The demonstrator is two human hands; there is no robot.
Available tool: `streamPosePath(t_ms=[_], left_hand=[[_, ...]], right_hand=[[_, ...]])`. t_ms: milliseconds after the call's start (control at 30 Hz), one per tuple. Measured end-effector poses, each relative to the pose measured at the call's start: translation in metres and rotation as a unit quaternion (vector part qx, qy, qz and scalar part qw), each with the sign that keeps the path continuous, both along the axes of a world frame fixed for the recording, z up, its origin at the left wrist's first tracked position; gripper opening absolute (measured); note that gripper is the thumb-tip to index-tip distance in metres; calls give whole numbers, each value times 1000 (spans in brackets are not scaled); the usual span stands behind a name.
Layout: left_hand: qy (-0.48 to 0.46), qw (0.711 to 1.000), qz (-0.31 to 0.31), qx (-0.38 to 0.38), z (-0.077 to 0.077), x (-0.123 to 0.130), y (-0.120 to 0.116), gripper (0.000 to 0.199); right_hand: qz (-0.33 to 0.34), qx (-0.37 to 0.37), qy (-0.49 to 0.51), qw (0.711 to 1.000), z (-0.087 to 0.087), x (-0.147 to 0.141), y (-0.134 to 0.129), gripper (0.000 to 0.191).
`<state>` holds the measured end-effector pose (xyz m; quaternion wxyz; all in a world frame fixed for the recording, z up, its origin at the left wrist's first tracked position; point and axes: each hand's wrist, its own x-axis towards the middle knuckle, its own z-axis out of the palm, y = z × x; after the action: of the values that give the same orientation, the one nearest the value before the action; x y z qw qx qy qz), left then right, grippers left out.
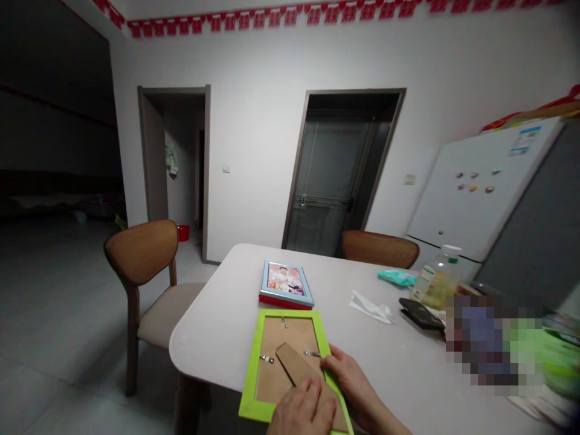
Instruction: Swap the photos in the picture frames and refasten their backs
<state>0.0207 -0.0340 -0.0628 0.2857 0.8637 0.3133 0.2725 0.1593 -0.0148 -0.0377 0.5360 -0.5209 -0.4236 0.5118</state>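
Note:
A lime green photo frame (254, 362) lies face down at the near edge of the table, showing its brown backboard, metal clips and a slanted brown stand leg (296, 365). My left hand (303, 411) rests over the lower part of the backboard and the stand, fingers bent together on it. At the frame's right side, my right hand (347, 374) grips the green edge, thumb on top near the right clip. Just beyond it lies a light blue frame (286, 283) with a photo, face up on a red item (283, 302).
On the white table (217, 314) are a crumpled tissue (371, 307), a teal packet (397, 277), a dark phone-like object (420, 314) and a bottle (435, 281). Blurred items lie at the right. Wooden chairs stand at the left (145, 254) and far side (379, 248).

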Motion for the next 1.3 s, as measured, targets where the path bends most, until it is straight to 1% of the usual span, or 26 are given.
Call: streamPosePath(t_ms=[67,100,133,200,267,300,333,400,500,567,700,800,867,900,933,1000,1067,1167,1300], left_hand=[[31,999,-40,-3,4,-10,3,46],[35,999,-35,2,6,-18,5,49],[34,999,-7,9,8,-26,9,51],[27,995,91,20,9,-43,18,49],[31,983,180,14,5,-57,28,50],[34,978,205,4,2,-62,33,52],[33,976,217,-8,-1,-65,37,54],[20,974,222,-31,-6,-68,41,55],[6,974,220,-46,-10,-68,43,55],[7,975,215,-49,-9,-68,43,56],[-3,976,214,-44,-10,-69,42,59],[-12,972,229,-43,-11,-68,42,60],[-10,971,235,-44,-13,-67,41,60],[-9,971,236,-43,-13,-67,41,60],[-8,971,236,-41,-13,-67,42,60],[-9,971,235,-37,-14,-67,42,59],[-8,973,230,-30,-14,-68,42,58],[2,975,223,-18,-16,-68,42,58],[11,975,223,-4,-20,-67,45,58]], right_hand=[[-23,0,-120,992,-10,9,4,44],[-42,-3,-187,981,-14,13,6,47],[-62,-4,-254,965,-18,16,8,50],[-91,11,-381,920,-25,18,9,50],[-90,47,-477,873,-28,16,10,46],[-84,63,-510,853,-28,15,10,44],[-75,73,-534,839,-27,13,12,42],[-60,80,-557,825,-25,10,16,39],[-50,74,-566,819,-22,7,25,30],[-58,73,-569,817,-23,7,31,27],[-74,80,-581,806,-27,7,35,26],[-76,90,-589,800,-24,4,31,27],[-86,119,-591,793,-19,-6,27,28],[-80,140,-589,792,-16,-13,26,27],[-63,159,-584,794,-13,-22,26,26],[-2,186,-569,801,-11,-42,28,23],[43,195,-563,802,-11,-61,33,20],[40,197,-569,797,-15,-78,41,17],[22,204,-579,789,-18,-81,42,16]])
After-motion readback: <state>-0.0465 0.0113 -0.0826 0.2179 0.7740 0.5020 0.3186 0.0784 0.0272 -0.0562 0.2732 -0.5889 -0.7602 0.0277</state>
